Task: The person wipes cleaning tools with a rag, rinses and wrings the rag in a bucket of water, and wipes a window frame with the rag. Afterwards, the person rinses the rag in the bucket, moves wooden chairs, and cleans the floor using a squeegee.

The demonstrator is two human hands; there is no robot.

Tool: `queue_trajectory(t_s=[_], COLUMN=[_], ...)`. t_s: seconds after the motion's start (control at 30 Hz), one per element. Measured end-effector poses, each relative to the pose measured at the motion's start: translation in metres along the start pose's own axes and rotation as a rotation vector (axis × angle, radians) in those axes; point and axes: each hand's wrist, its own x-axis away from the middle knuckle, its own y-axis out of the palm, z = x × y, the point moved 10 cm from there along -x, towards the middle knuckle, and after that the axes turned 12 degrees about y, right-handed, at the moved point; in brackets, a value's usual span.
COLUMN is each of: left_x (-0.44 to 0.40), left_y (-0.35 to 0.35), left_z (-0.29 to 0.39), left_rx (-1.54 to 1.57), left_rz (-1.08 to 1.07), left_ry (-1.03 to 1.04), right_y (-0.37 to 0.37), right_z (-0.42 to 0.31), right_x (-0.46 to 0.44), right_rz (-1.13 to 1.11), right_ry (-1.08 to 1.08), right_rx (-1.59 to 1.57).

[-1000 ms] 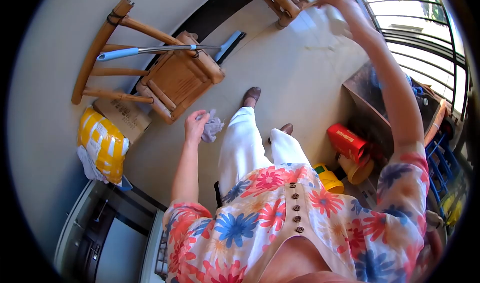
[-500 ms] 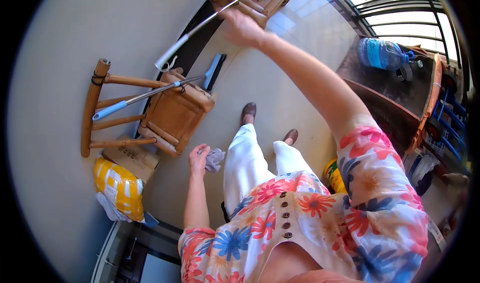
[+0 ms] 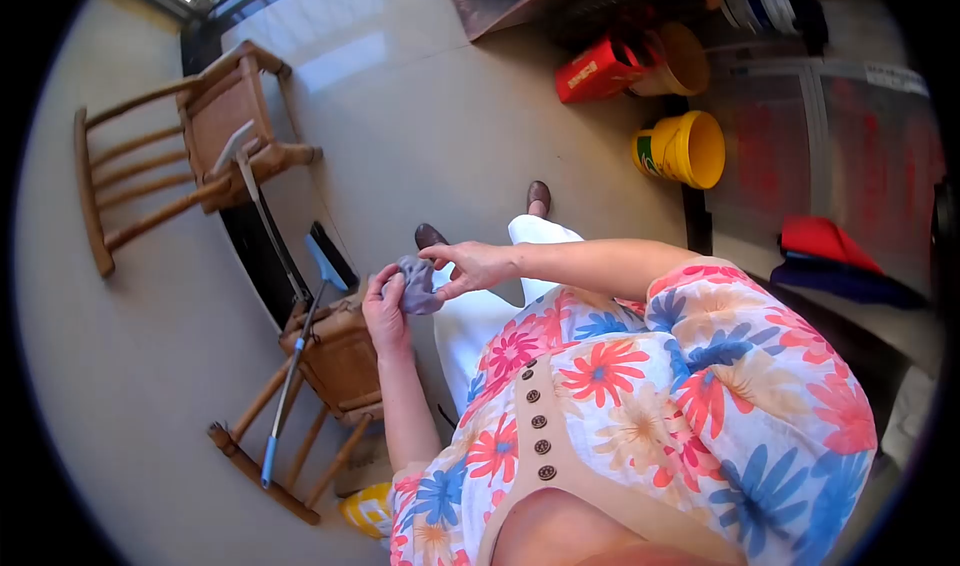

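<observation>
The left hand (image 3: pixel 388 306) holds a crumpled grey cloth (image 3: pixel 417 288) in front of the white trousers (image 3: pixel 462 338). Its fingers are clamped on the left edge of the cloth, with the thumb pressing it, so probably this hand gives the steady support. The right hand (image 3: pixel 478 268) comes across the body from the right side. Its fingers and thumb are apart and reach around the right edge of the cloth. They seem to touch it, but how firmly I cannot tell. The cloth is between the two hands, near the body, and I think this place is chosen because both hands can reach it easily there.

On the left side, a broom (image 3: pixel 329 262) with a blue handle lies across the near chair (image 3: pixel 335 366); the chair seems to serve as a rest for it. A second long pole (image 3: pixel 252 184) leans against the far chair (image 3: pixel 228 121), perhaps to keep it off the floor (image 3: pixel 420 136). A yellow package (image 3: pixel 368 511) is beside the near chair.

On the far right, a red box (image 3: pixel 598 69) stands beside a beige bucket (image 3: pixel 683 59), and a yellow bucket (image 3: pixel 690 150) is just nearer. They are probably grouped at the side so that the walking space is not blocked.
</observation>
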Motion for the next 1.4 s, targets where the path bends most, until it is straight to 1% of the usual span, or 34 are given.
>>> queue_trajectory(t_s=[0.1, 0.13, 0.2, 0.23, 0.3, 0.33, 0.43, 0.47, 0.5, 0.57, 0.67, 0.7, 0.8, 0.9, 0.93, 1.03, 1.07, 1.17, 1.2, 1.23, 1.3, 1.4], left_x=[0.004, 0.003, 0.008, 0.019, 0.029, 0.033, 0.059, 0.071, 0.073, 0.079, 0.085, 0.087, 0.068, 0.043, 0.036, 0.003, -0.003, -0.008, -0.009, -0.011, -0.008, -0.007], left_y=[0.114, 0.151, 0.221, 0.24, 0.301, 0.332, 0.412, 0.433, 0.455, 0.493, 0.539, 0.553, 0.581, 0.613, 0.629, 0.663, 0.678, 0.729, 0.744, 0.757, 0.787, 0.79], left_z=[-0.004, -0.012, -0.038, -0.029, -0.06, -0.08, -0.131, -0.125, -0.145, -0.177, -0.212, -0.199, -0.228, -0.255, -0.251, -0.293, -0.308, -0.343, -0.356, -0.371, -0.418, -0.471], left_rx=[-0.067, -0.095, -0.14, -0.148, -0.237, -0.3, -0.438, -0.453, -0.489, -0.606, -0.702, -0.711, -0.75, -0.851, -0.879, -0.975, -0.994, -1.109, -1.184, -1.191, -1.311, -1.309], left_rz=[-0.311, -0.399, -0.53, -0.61, -0.716, -0.793, -0.953, -0.999, -1.033, -1.068, -1.094, -1.111, -1.115, -1.113, -1.102, -1.086, -1.111, -1.169, -1.205, -1.239, -1.303, -1.344], left_ry=[-0.091, -0.093, -0.168, -0.195, -0.212, -0.24, -0.295, -0.299, -0.308, -0.306, -0.342, -0.365, -0.446, -0.446, -0.471, -0.516, -0.532, -0.582, -0.598, -0.596, -0.619, -0.769], right_y=[-0.045, -0.066, -0.11, -0.118, -0.161, -0.18, -0.207, -0.216, -0.224, -0.233, -0.239, -0.246, -0.26, -0.263, -0.265, -0.283, -0.284, -0.287, -0.285, -0.282, -0.272, -0.259], right_z=[0.009, 0.024, 0.06, 0.055, 0.097, 0.121, 0.205, 0.201, 0.225, 0.268, 0.336, 0.325, 0.352, 0.393, 0.395, 0.417, 0.432, 0.452, 0.459, 0.467, 0.491, 0.496], right_x=[0.052, 0.072, 0.105, 0.126, 0.171, 0.196, 0.251, 0.28, 0.298, 0.334, 0.379, 0.402, 0.433, 0.446, 0.453, 0.476, 0.48, 0.499, 0.501, 0.502, 0.503, 0.501], right_rz=[0.19, 0.197, 0.291, 0.357, 0.537, 0.621, 0.66, 0.732, 0.734, 0.737, 0.831, 0.864, 0.927, 0.966, 0.967, 1.027, 1.038, 1.08, 1.096, 1.113, 1.129, 1.13], right_ry=[-0.061, 0.022, -0.006, -0.012, -0.038, -0.019, 0.084, 0.145, 0.116, 0.057, 0.101, 0.082, 0.022, 0.061, 0.069, 0.08, 0.139, 0.167, 0.19, 0.214, 0.27, 0.294], right_rx=[-0.209, -0.358, -0.471, -0.503, -0.455, -0.485, -0.7, -0.636, -0.747, -0.97, -1.217, -1.263, -1.411, -1.502, -1.524, -1.595, -1.626, -1.84, -1.878, -1.913, -2.001, -2.034])
